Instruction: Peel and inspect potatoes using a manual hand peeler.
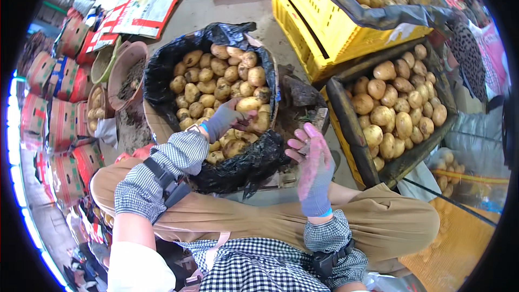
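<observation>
A box lined with black plastic stands in front of me, full of yellow-brown potatoes. My left hand, in a grey-purple glove, is in over its near right part. Its fingers and thumb close about a yellow potato there; the grip is partly covered by the hand itself. To the right of the box my gloved right hand is raised in the air, palm turned inward. Its pink-tipped fingers are bent but apart, and I see no potato in them.
At right, a yellow crate with a dark padded rim holds more potatoes. Stacked yellow crates stand behind it, the top one holding potatoes. A pinkish tub with soil sits at left, beside stacked red-and-tan cartons. Flattened cardboard lies farther back.
</observation>
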Demonstrator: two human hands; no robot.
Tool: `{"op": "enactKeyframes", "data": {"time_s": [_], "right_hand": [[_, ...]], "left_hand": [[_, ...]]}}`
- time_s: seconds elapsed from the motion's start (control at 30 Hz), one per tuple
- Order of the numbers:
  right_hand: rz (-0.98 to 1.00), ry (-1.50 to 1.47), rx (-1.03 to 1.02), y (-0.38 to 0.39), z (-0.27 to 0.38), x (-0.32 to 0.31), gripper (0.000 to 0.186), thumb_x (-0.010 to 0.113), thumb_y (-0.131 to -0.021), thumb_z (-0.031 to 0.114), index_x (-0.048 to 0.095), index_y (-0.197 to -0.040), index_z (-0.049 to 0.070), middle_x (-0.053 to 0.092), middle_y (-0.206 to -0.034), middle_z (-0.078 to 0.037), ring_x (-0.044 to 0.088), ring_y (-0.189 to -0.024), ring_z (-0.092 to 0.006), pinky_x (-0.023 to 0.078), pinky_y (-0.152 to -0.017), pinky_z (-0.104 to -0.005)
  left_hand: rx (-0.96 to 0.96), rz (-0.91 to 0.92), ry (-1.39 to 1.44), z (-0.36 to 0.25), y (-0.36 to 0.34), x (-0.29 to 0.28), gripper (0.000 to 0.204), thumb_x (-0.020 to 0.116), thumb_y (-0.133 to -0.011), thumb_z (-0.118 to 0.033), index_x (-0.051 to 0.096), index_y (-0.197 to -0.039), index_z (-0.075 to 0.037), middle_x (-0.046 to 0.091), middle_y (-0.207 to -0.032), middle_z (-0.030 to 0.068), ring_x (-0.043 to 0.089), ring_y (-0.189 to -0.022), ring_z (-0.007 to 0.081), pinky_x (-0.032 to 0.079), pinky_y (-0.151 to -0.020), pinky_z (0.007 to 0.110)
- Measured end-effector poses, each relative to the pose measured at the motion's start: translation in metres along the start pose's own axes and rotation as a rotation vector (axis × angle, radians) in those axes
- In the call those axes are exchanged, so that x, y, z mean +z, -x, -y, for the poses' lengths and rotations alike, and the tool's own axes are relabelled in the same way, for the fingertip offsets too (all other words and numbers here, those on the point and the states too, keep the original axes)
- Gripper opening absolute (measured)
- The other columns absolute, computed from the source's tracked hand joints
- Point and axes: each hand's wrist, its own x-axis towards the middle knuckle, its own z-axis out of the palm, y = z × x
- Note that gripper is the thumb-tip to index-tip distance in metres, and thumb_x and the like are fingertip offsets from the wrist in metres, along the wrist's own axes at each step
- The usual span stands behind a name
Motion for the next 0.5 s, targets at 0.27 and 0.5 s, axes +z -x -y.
{"op": "enactKeyframes", "data": {"time_s": [0.27, 0.5], "right_hand": [[0.270, 0.090, 0.081, -0.002, -0.006, 0.022, 0.067, 0.066, -0.089, 0.027, 0.035, -0.141, -0.001, 0.046, -0.133, -0.015, 0.058, -0.106, -0.0194, 0.053, -0.082, -0.0295], [0.343, 0.022, 0.098, -0.001, 0.006, 0.028, 0.070, 0.075, -0.080, 0.016, 0.039, -0.137, -0.001, 0.054, -0.123, -0.009, 0.057, -0.108, -0.0177, 0.054, -0.084, -0.0302]], "left_hand": [[0.750, 0.088, -0.251, -0.020, 0.082, 0.041, 0.064, 0.075, -0.074, 0.004, 0.047, -0.131, -0.005, 0.049, -0.131, 0.0046, 0.048, -0.121, 0.0144, 0.037, -0.105, 0.030], [0.769, 0.282, -0.341, -0.049, 0.100, 0.028, 0.063, 0.066, -0.082, -0.001, 0.040, -0.139, -0.006, 0.049, -0.131, 0.0054, 0.051, -0.116, 0.0153, 0.043, -0.099, 0.030]]}}
